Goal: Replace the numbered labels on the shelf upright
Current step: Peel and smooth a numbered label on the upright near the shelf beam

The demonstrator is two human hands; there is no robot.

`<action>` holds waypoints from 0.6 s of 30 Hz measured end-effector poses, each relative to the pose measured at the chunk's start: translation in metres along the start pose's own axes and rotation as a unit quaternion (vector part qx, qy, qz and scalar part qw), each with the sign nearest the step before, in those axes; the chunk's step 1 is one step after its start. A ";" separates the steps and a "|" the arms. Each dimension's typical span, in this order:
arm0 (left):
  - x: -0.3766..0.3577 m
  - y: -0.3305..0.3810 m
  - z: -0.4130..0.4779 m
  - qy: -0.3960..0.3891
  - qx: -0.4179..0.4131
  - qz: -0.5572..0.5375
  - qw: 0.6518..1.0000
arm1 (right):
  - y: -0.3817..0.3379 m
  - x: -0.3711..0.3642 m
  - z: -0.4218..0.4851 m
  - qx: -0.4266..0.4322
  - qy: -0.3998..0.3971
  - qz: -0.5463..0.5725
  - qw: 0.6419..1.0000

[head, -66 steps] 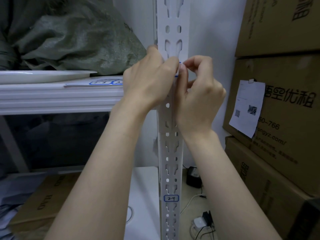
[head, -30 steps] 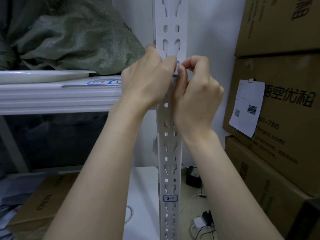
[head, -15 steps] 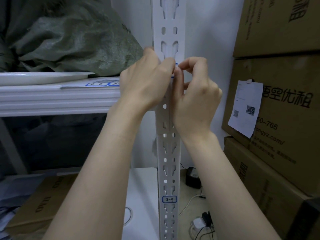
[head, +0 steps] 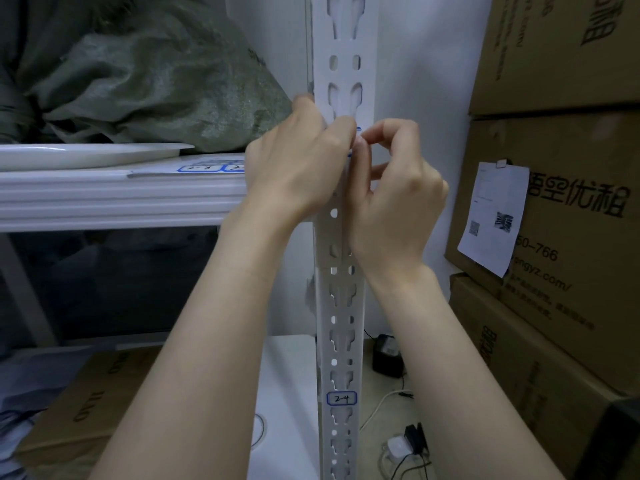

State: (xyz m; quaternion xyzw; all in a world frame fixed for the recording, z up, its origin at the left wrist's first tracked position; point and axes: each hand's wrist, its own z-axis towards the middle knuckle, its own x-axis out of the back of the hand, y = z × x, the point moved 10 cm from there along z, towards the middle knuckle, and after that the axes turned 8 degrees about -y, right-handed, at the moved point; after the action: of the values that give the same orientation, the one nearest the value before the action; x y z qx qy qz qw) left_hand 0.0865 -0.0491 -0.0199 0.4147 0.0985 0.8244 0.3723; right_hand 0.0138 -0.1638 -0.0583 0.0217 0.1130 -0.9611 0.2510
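At mid-height on the shelf upright [head: 341,306], left hand [head: 301,168] is gripping it, right hand [head: 398,195] pinching the blue-edged label [head: 358,128], hands touching; yanking is probably risking a tear.

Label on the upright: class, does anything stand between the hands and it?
Nothing visible does. The left hand grips the upright at the label; the right hand pinches the label. Their fingers hide all but slivers of its blue edge.

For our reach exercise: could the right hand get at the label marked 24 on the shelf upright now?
Probably yes. The 24 label sits uncovered low on the shelf upright, below the right hand, which must first release the blue-edged label it pinches higher up.
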 end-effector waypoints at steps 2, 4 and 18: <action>0.000 -0.001 0.000 -0.001 0.000 -0.002 1.000 | -0.003 0.002 -0.001 0.009 0.005 0.009 1.000; 0.000 -0.001 0.001 -0.001 0.003 -0.008 1.000 | -0.007 0.006 -0.003 0.021 0.018 0.013 1.000; -0.004 -0.001 0.002 -0.010 -0.006 0.017 1.000 | 0.006 0.002 -0.002 -0.005 0.011 0.038 0.999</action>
State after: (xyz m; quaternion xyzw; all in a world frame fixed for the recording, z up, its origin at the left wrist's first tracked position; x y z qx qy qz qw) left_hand 0.0900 -0.0512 -0.0211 0.4223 0.0827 0.8268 0.3621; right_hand 0.0153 -0.1692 -0.0614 0.0351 0.1198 -0.9499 0.2865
